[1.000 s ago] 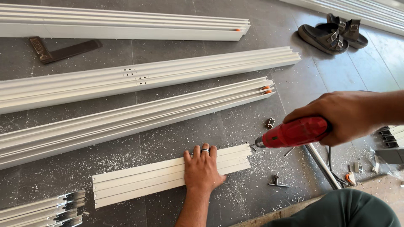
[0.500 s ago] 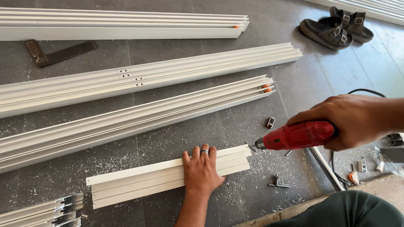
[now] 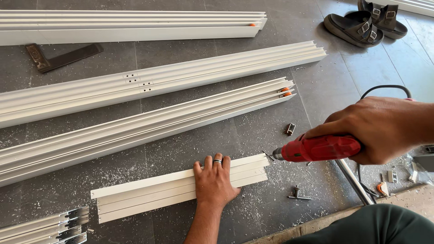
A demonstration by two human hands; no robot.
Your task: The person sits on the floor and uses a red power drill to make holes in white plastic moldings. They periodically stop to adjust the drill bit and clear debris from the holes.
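My left hand (image 3: 214, 183) lies flat, fingers spread, pressing down the short white aluminium profile (image 3: 181, 187) on the grey tiled floor (image 3: 343, 86), near me at centre. My right hand (image 3: 382, 129) is closed around the body of the red electric drill (image 3: 316, 148); the drill lies almost level, bit (image 3: 267, 156) at the right end of the short profile. I cannot tell whether the bit has entered the metal or only touches the end face; the tip is too small here.

Done, by my reading: metal swarf is scattered around the short profile, and the long profile (image 3: 153, 83) further off carries a cluster of small drilled holes (image 3: 138, 81). So some drilling is finished.

Left: the hole at this end looks in progress at best. The other long profiles (image 3: 135, 126) and the far stack (image 3: 131, 27) show no holes that I can see.

Nearby right: chuck key (image 3: 298, 195), small metal bracket (image 3: 290, 129). Far right: black sandals (image 3: 364, 22).
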